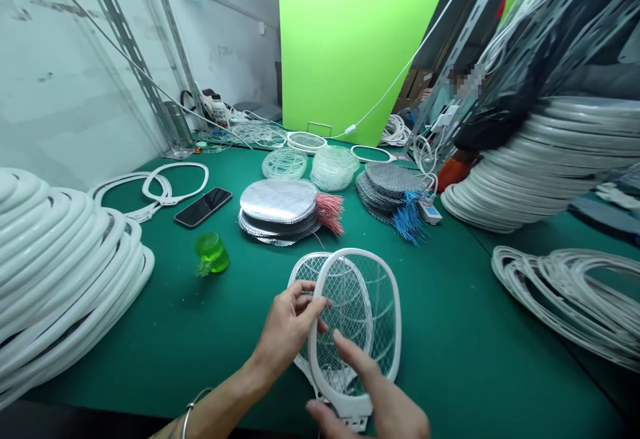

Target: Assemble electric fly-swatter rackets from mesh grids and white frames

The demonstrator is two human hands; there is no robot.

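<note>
My left hand [289, 331] pinches the left rim of a white oval racket frame [356, 332] that holds a wire mesh. My right hand [377, 402] grips the frame's lower end, with its forefinger laid up across the mesh. A second white meshed frame [303, 272] lies just behind and under the held one, on the green table [200, 332]. Beyond them sits a stack of silvery mesh discs with red wires [285, 209], and to its right a stack of grey mesh discs with blue wires [390, 189].
Tall piles of white frames stand at the left [60, 266] and right [550, 159]; thinner white rings [575, 292] lie at the right. A phone [203, 207], a green plastic cup [212, 252], loose frames [165, 186], clear grids [333, 166] and a green board [350, 46] fill the back.
</note>
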